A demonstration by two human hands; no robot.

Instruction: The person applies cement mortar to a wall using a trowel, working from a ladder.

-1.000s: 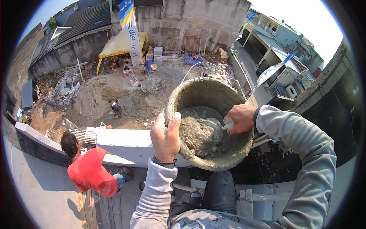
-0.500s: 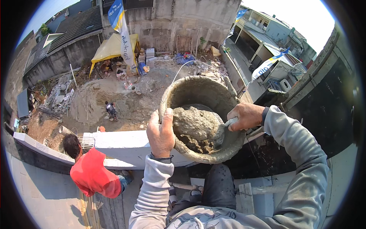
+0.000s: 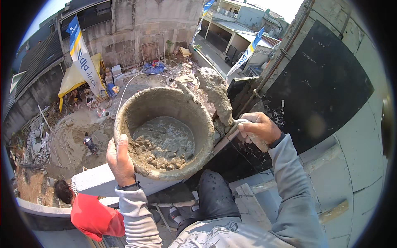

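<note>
A mortar-crusted bucket (image 3: 204, 124) with a thin wire handle is held up in front of me. My left hand (image 3: 121, 160) grips its near left rim, thumb over the edge. Wet grey mortar (image 3: 165, 142) covers the bottom of the bucket, lumpier on the near side. In my right hand (image 3: 261, 131) is the handle of a trowel (image 3: 235, 121), outside the bucket on its right. A thick heap of mortar (image 3: 216, 94) hides most of the trowel's blade.
A person in a red shirt (image 3: 95, 217) bends at the lower left beside a white block wall (image 3: 97, 180). Far below, another person (image 3: 89, 144) stands near sand and rubble. A black-coated wall panel (image 3: 318, 87) rises at right, and wooden scaffold boards (image 3: 253, 202) lie beneath me.
The loaded trowel has come out of the bucket and over to its right side. My view has turned right, and the bucket now sits further left in it.
</note>
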